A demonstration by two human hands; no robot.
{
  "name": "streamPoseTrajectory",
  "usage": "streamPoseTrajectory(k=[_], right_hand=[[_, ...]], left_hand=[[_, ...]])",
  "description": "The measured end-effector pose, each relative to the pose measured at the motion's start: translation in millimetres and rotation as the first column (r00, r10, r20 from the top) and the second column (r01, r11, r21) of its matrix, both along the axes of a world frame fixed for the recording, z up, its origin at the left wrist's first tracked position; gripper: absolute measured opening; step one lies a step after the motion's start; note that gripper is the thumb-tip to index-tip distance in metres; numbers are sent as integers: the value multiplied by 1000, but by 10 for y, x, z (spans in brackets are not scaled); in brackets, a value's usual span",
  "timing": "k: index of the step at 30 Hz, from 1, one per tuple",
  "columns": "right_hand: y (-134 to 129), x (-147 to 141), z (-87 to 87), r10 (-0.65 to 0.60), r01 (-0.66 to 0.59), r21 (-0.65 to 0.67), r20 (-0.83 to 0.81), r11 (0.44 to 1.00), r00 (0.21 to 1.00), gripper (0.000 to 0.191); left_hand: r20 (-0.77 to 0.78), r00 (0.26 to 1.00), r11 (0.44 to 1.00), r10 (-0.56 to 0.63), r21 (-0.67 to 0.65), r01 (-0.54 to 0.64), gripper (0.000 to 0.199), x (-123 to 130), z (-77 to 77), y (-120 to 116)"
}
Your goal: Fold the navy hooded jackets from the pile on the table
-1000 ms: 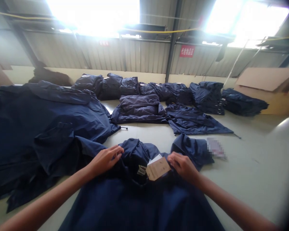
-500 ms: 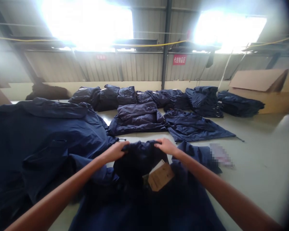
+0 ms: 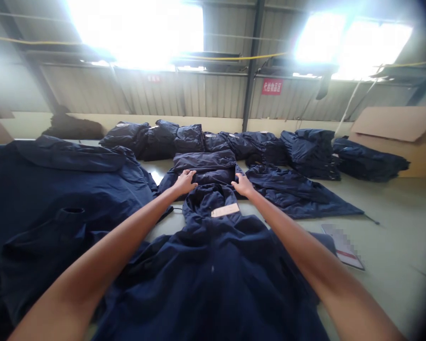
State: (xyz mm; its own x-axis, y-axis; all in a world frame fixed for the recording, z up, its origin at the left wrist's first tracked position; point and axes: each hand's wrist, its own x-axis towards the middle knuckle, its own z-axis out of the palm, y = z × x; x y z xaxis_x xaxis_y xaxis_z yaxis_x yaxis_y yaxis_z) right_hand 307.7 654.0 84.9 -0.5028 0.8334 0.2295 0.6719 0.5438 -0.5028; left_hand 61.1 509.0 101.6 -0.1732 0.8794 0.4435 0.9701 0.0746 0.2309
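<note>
A dark navy hooded jacket (image 3: 213, 274) lies spread out in front of me, its hood (image 3: 195, 203) pointing away. A pale hang tag (image 3: 226, 210) rests across the neck opening. Just beyond the hood's left edge, my left hand (image 3: 186, 183) is open with its fingers stretched forward. My right hand (image 3: 243, 185) is open too, off the hood's upper right side, thumb and fingers apart. Neither hand appears to grip the cloth. Past the hands lies a folded navy garment (image 3: 206, 163).
At left lies another large navy jacket (image 3: 102, 189). A navy garment with a drawcord (image 3: 305, 196) is spread at right, near a flat printed packet (image 3: 346, 251). Folded navy stacks (image 3: 307, 151) line the back, with a cardboard box (image 3: 394, 125) at far right.
Both hands have let go of the hood and moved forward. The hood, which was bunched up and lifted, now lies down, and the tag has dropped flat at the neck.
</note>
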Motion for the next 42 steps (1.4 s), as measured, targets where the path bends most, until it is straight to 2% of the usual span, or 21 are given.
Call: streamPoseTrajectory(k=[2, 4, 6, 8, 9, 11, 13, 15, 19, 22, 23, 26, 29, 32, 35, 38, 42], right_hand=[[-223, 222, -270, 59, -61, 49, 33, 997, 998, 54], [-553, 567, -618, 162, -177, 150, 104, 973, 981, 51], [-932, 961, -1010, 188, -233, 224, 202, 946, 961, 55], [-1271, 1308, -1386, 140, -209, 245, 270, 947, 953, 60], [-1397, 1439, -1544, 137, -212, 232, 301, 949, 944, 62], [-1528, 1582, -1761, 156, -233, 194, 346, 953, 925, 63], [-1496, 1571, -1821, 177, -248, 149, 373, 957, 911, 63], [-1348, 1453, -1745, 180, -237, 105, 386, 966, 905, 63], [-991, 1180, -1471, 185, -207, 13, 404, 978, 896, 58], [-905, 1080, -1378, 162, -177, -6, 422, 984, 892, 57], [-922, 1057, -1374, 144, -169, 21, 424, 985, 894, 56], [-1046, 944, -1385, 114, -182, 135, 404, 974, 908, 57], [-1137, 725, -1363, 162, -223, 150, 340, 963, 927, 59], [-1113, 457, -1327, 223, -264, 135, 258, 955, 940, 57], [-1042, 270, -1370, 270, -303, 145, 209, 942, 940, 51], [-1014, 218, -1496, 270, -299, 174, 175, 938, 947, 44], [-1027, 248, -1608, 233, -259, 223, 139, 940, 963, 34]], left_hand=[[-17, 999, 997, -51, -52, 50, 52, 176, -312, -331], [-64, 987, 980, -144, -146, 134, 49, 375, -706, -834], [-123, 982, 972, -146, -203, 119, 54, 542, -1130, -1387], [-159, 982, 968, -102, -245, 61, 58, 635, -1508, -1838], [-165, 982, 964, -92, -264, 46, 59, 649, -1657, -1989], [-157, 983, 953, -94, -300, 43, 62, 619, -1848, -2116], [-132, 985, 940, -110, -336, 60, 64, 540, -1893, -2037], [-105, 989, 927, -105, -370, 59, 64, 452, -1821, -1830], [-74, 995, 879, -61, -476, 18, 65, 337, -1518, -1347], [-112, 993, 816, -41, -578, -31, 71, 378, -1287, -1097], [-142, 988, 818, -54, -574, -38, 74, 433, -1226, -1039], [-210, 969, 895, -133, -446, 26, 77, 731, -1126, -894], [-205, 970, 944, -131, -325, 59, 61, 1082, -1161, -733], [-202, 977, 964, -73, -266, 17, 55, 1251, -1303, -594], [-179, 981, 973, -76, -227, 34, 53, 1206, -1511, -562], [-115, 991, 987, -62, -157, 43, 47, 1108, -1689, -623], [-51, 997, 995, -61, -86, 56, 36, 1078, -1739, -680]])
